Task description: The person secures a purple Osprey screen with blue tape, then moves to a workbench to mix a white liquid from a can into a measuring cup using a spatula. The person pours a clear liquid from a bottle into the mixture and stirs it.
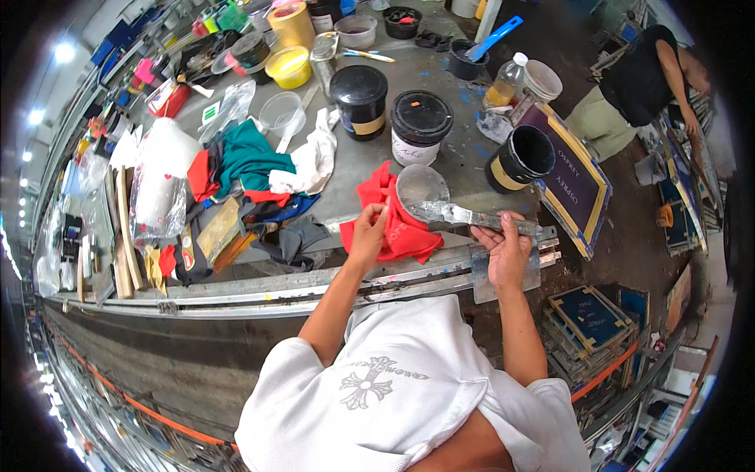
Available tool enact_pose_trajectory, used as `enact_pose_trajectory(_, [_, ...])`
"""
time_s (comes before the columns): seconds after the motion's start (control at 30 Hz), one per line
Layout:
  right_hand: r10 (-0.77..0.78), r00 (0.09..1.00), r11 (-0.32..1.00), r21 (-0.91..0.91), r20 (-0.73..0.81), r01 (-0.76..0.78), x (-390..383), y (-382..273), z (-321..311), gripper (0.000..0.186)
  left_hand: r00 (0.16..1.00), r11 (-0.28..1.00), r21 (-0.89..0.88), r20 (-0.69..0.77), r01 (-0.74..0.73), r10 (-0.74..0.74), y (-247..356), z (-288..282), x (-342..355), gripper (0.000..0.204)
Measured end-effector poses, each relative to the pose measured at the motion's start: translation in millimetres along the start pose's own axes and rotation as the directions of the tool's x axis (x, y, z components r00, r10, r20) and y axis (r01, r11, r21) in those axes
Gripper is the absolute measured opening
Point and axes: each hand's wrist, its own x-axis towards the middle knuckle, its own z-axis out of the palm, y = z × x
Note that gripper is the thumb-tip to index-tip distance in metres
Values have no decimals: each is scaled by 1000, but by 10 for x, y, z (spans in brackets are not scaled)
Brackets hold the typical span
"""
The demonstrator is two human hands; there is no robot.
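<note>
Hands raised over the bench: left [367,234] pinches red rag [397,220], right [507,250] grips spatula [464,214].

Two hands are at work at the near edge of the table [440,169], the left hand [367,233] and the right hand [507,250]. One red rag [397,224] lies under them, and one metal spatula [464,214] is in the right one. One clear plastic lid [421,186] sits just behind the rag. Three black tubs stand in a row across the middle: two lidded, the left tub [360,101] and the middle tub [421,126], and one open tub [521,159] to the right. Farther off there are two yellow containers, the tall one [292,23] and the low one [289,67]. One clear bottle [506,80] stands far right, and one other person [641,75] is beyond it
</note>
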Motion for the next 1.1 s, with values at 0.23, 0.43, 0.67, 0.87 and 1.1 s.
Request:
enact_pose_trajectory(0.23, [66, 997, 997, 41, 45, -68, -27, -82, 37, 15, 995, 896, -444, -89, 4, -49, 364, 203, -118, 40])
enact_pose_trajectory(0.43, [54, 998, 995, 79, 14, -55, -117, -141, 118, 19, 994, 926, -377, 95, -10, 50, 488, 247, -71, 45])
enact_pose_trajectory(0.67, [-47, 973, 997, 77, 226, 30, 19, -541, 433, 18, 916, 731, -669, 364, 130, 170, 1035, 387, -221, 73])
enact_pose_trajectory(0.87, [-82, 950, 997, 34, 301, 76, 116, -823, 501, 16, 924, 771, -628, 349, 104, 160, 682, 212, -6, 62])
enact_pose_trajectory(1.1, [-70, 959, 997, 47, 276, 60, -69, -760, 419, 17, 925, 818, -555, 370, 152, 79, 689, 156, -106, 61])
